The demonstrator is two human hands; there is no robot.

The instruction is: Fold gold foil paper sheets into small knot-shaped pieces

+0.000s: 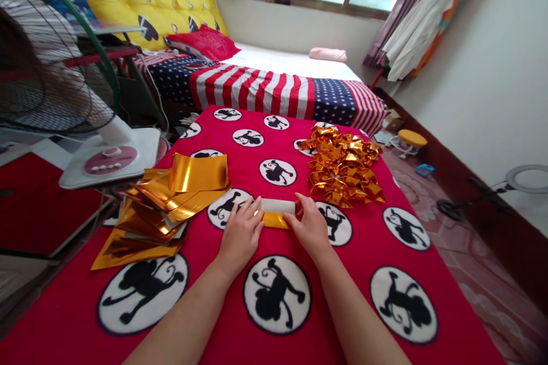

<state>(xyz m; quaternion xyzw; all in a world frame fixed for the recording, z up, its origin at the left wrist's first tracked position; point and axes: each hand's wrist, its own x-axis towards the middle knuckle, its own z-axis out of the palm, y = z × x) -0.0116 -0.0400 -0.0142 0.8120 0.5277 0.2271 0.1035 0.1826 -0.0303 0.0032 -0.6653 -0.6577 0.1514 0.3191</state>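
Observation:
A sheet of gold foil paper (275, 220) lies on the red cloth between my hands, its far part curled over so that the pale grey back shows. My left hand (244, 227) rests on its left end, fingers stretched out and lying flat. At the right end, my right hand (311, 223) pinches the paper between thumb and fingers. To the left is a loose stack of flat gold foil sheets (199, 174). On the right, beyond my right hand, sits a heap of folded gold foil pieces (342, 168).
The red cloth (205, 325) with monkey prints covers the table. A fan (112, 154) stands at the left, with a person partly visible behind it. A bed (274, 91) is beyond the table. On the floor at right are a yellow stool (412, 137) and a ring light (509, 182).

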